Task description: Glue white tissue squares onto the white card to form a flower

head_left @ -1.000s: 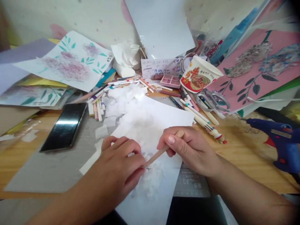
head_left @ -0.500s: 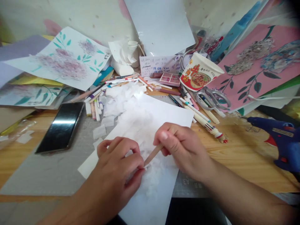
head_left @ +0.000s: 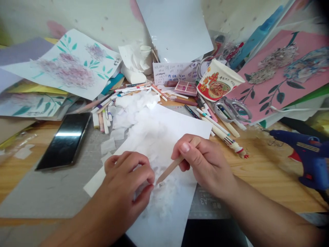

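My right hand (head_left: pixel 205 163) grips a flat, pointed wooden stick (head_left: pixel 170 169), its tip slanting down and left. Just left of that tip, my left hand (head_left: pixel 125 183) has thumb and forefinger pinched together; anything between them is too small to make out. Below both hands lies a white sheet of paper (head_left: pixel 189 120) with a fluffy mass of white tissue scraps (head_left: pixel 149 132) on it. A small scrap (head_left: pixel 161 184) shows by the stick's point. Loose white squares (head_left: pixel 118 134) are scattered left of the sheet.
A phone (head_left: pixel 65 140) rests on the grey cutting mat (head_left: pixel 51 192) at left. Pens (head_left: pixel 214 120), scissors (head_left: pixel 232 109) and a paper noodle cup (head_left: pixel 218 80) stand behind at right. A blue glue gun (head_left: pixel 305 151) lies far right. Flower pictures (head_left: pixel 69 65) lean at the sides.
The stick's tip has drawn slightly away from my left fingertips, and more of its upper end shows above my right hand. My left hand has shifted a little left.
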`<state>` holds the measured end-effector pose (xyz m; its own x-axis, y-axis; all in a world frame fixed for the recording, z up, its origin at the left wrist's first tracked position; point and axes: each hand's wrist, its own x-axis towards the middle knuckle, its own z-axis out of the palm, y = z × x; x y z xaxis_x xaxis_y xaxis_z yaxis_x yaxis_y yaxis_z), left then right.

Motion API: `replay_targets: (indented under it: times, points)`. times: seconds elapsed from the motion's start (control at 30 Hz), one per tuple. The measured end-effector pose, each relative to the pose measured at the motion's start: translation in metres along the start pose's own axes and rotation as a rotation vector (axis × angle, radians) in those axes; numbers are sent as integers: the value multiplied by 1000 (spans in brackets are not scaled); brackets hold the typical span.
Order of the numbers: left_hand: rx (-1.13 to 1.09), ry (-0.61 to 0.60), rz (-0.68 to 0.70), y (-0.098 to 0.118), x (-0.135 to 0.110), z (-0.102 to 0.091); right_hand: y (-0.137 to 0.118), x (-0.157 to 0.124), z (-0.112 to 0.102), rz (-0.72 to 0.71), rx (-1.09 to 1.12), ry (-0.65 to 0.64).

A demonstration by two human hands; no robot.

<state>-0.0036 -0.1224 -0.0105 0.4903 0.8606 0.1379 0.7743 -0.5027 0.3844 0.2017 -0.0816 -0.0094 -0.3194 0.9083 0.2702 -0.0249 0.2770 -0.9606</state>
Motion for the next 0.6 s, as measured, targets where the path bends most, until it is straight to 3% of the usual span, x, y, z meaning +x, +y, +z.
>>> replay_targets:
  times: [0.13,0.23,0.43,0.53,0.6]
  points:
    - [-11,4,45,-1,0,0,1,1,2,24,-4,-31]
    - [-5,43,90,1,-4,0,3,1,0,18,54,25]
    - [-3,54,88,-14,-1,-11,7,11,-17,15,282,473]
    - [106,120,4,-38,27,-27,3,17,-22,-10,354,639]
    - [244,106,-90,-54,51,-38,1,18,-22,-14,362,676]
